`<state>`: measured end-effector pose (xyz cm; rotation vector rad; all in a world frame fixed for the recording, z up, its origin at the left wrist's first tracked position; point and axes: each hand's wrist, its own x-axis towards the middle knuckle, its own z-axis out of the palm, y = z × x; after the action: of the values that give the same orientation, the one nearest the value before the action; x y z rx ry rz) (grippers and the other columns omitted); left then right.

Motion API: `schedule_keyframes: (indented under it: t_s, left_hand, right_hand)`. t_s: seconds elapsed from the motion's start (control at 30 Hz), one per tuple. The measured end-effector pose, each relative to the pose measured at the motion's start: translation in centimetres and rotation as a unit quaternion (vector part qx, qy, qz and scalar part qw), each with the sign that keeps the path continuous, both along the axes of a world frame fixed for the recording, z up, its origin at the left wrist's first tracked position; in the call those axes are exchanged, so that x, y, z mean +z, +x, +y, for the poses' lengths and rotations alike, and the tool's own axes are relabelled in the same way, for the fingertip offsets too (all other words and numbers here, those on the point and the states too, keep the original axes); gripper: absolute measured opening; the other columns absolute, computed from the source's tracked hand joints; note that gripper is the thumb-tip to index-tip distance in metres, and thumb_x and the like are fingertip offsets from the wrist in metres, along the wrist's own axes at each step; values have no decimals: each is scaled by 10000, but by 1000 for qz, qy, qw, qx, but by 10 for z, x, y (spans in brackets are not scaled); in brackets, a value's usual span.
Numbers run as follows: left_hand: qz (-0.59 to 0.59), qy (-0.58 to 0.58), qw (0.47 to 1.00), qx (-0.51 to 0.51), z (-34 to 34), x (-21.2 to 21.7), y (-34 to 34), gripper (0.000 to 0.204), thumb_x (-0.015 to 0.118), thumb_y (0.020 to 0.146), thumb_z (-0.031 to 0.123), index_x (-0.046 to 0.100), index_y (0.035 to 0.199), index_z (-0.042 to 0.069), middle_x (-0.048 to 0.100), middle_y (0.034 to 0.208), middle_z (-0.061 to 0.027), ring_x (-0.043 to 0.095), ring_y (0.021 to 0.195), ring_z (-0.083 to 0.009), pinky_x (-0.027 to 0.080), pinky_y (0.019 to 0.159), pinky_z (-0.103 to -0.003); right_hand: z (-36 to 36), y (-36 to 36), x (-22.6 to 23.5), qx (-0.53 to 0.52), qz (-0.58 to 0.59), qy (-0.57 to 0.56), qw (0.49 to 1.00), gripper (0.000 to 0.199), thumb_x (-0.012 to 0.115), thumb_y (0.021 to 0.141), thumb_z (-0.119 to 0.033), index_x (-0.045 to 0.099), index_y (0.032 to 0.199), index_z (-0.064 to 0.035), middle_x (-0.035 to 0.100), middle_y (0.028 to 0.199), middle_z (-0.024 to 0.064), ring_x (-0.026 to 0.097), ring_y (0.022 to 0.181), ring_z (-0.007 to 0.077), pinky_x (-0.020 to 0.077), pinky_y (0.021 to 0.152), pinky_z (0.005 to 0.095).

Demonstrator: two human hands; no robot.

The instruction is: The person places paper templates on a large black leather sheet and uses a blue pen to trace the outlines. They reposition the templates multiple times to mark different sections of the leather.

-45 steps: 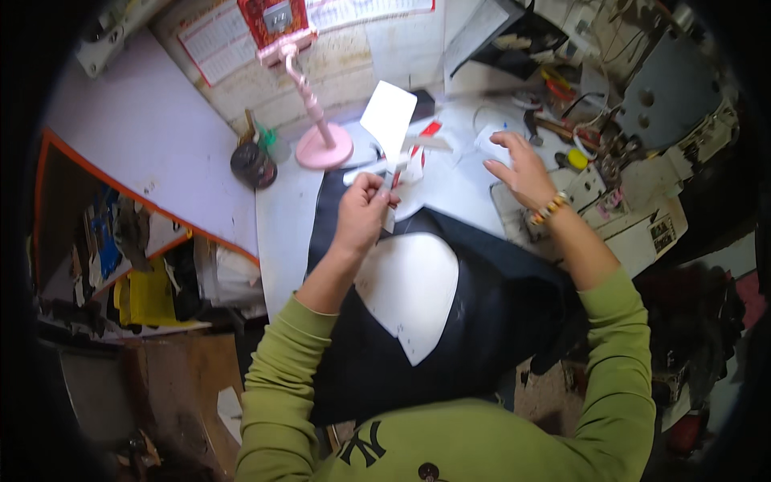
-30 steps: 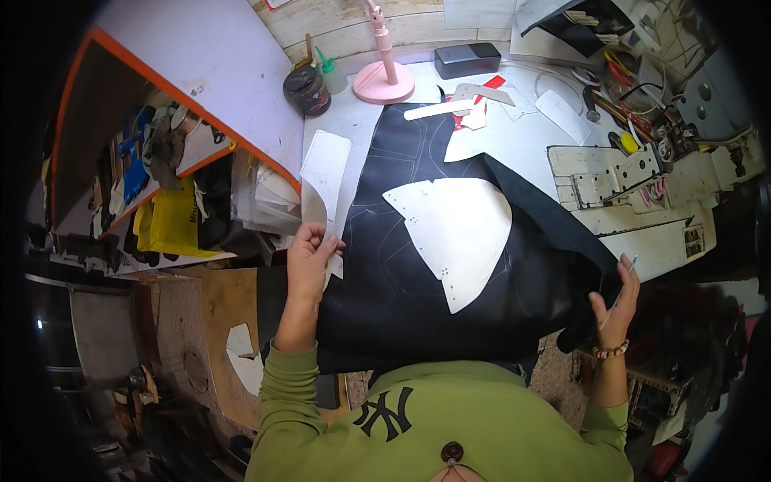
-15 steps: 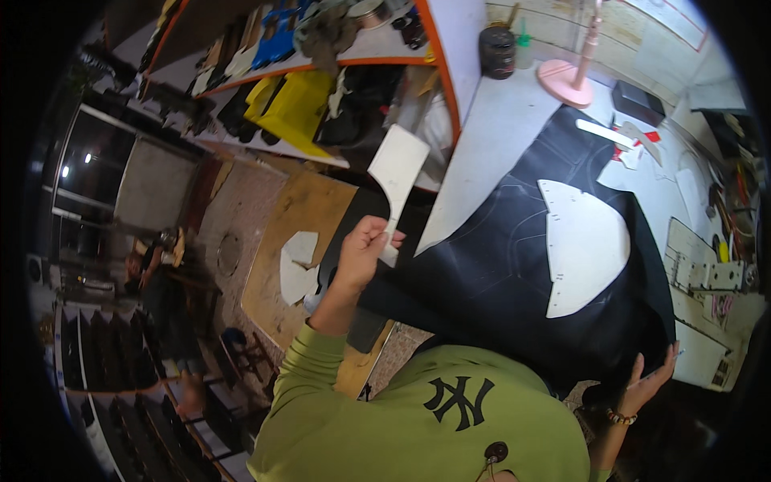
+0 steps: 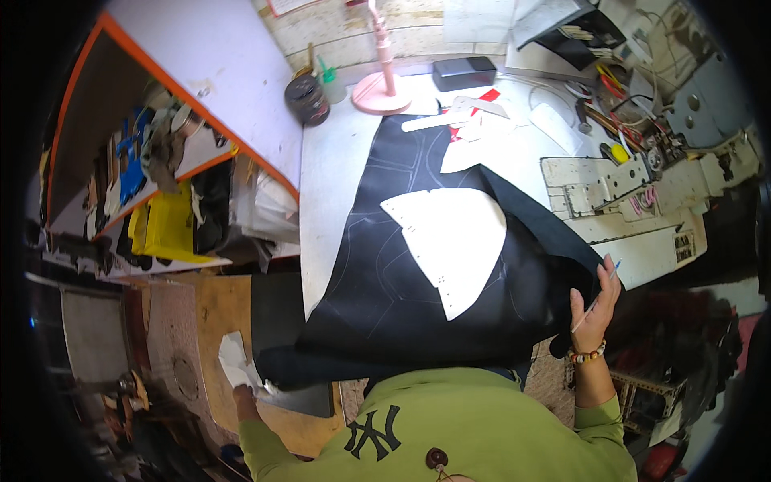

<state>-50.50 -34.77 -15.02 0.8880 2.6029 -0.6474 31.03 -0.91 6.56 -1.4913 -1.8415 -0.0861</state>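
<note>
A large sheet of black leather with pale drawn outlines lies across the table and hangs over its near edge. On it rests a white curved pattern piece. My right hand is at the leather's right edge, fingers stretched upward, with a thin pale pen held across the palm. At the lower left, my left hand reaches down to white pattern pieces on a brown board. Its fingers are small and partly hidden, so their grip on a piece is unclear.
A pink stand, a dark jar and a black box stand at the back. White strips and scraps lie beyond the leather. A sewing machine occupies the right. Orange-edged shelves hold a yellow bin.
My left hand has gone down and left from above the leather to the pattern pieces on the board. The piece it held up is no longer raised. The view has swung rightward.
</note>
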Motion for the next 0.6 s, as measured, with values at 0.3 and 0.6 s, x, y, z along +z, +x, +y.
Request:
schedule_keyframes:
  t_s: [0.3, 0.6]
  left_hand:
    - [-66, 593, 785, -167, 243, 199, 225, 282, 590, 936, 76, 600, 1202, -20, 603, 1207, -165, 570, 1127, -321, 423, 1012, -394]
    - [-299, 390, 737, -463, 517, 269, 411, 508, 760, 775, 158, 576, 1230, 29, 566, 1251, -171, 504, 1207, -366, 414, 1038, -417]
  right_hand:
    - [59, -26, 53, 137, -6, 6, 991, 473, 737, 811, -102, 567, 1242, -7, 566, 1330, 221, 569, 1155, 406, 461, 981, 434]
    - [226, -77, 65, 259, -101, -198, 940, 343, 740, 825, -200, 602, 1112, -75, 626, 1107, 110, 588, 1092, 316, 499, 905, 410]
